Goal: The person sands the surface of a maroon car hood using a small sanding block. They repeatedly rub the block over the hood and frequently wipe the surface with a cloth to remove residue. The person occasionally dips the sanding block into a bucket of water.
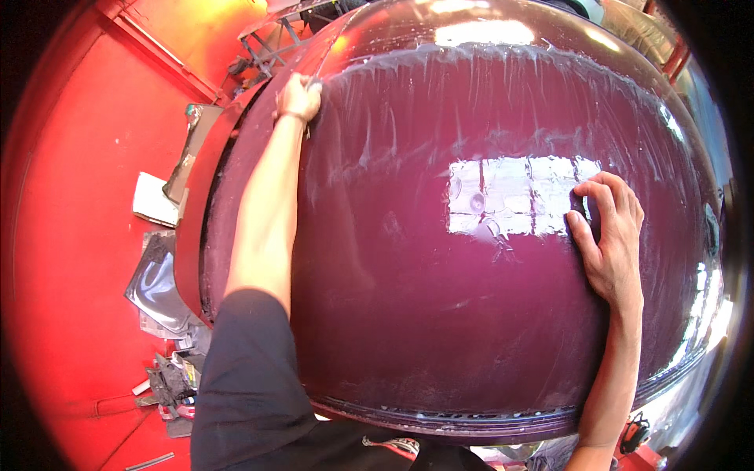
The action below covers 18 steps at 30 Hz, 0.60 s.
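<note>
A broad, curved, glossy dark-purple car panel (408,314), wet and streaked with whitish residue, fills the middle in front of me. My left arm reaches to its far left part, where my left hand (297,98) is closed against the surface. A small greyish edge shows at its fingers, too small to name. On the right, my right hand (614,231) rests its fingertips on the panel, fingers arched and thumb apart. It lies at the right end of a bright window reflection, and only a dark patch of the panel or its reflection shows between thumb and fingers.
A red floor (71,235) runs along the left. Beside the panel lie a white box-like piece (155,199), a shiny grey sheet (157,282) and a pile of mixed items (171,385). A metal frame stand (263,43) stands at the far left.
</note>
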{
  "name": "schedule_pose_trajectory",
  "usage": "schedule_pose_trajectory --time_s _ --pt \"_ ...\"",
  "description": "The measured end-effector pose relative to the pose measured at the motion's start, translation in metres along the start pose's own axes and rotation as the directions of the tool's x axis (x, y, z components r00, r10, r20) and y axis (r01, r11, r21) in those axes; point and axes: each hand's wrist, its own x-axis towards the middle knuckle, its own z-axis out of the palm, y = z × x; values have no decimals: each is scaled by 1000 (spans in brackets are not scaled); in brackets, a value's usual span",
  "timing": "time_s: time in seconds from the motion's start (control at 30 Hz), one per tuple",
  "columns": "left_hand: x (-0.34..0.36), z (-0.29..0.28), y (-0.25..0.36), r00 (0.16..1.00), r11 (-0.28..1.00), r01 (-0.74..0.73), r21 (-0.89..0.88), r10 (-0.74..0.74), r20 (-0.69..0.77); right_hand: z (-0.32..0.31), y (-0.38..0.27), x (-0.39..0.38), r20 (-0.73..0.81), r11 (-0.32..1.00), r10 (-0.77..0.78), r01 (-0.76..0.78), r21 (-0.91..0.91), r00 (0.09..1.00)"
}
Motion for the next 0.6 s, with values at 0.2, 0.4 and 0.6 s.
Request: schedule_pose_trajectory --time_s 0.2,0.4,0.6 --pt "-229 -103 -35 982 981 -188 -57 187 -22 -1 -5 -1 -40 999 10 -9 32 999" --pt "-177 -80 -38 971 966 -237 -104 238 -2 -2 -6 0 -59 999 -9 12 53 998" --pt "11 3 -6 995 995 -98 -27 98 -7 2 1 -3 -95 999 -32 34 25 995"
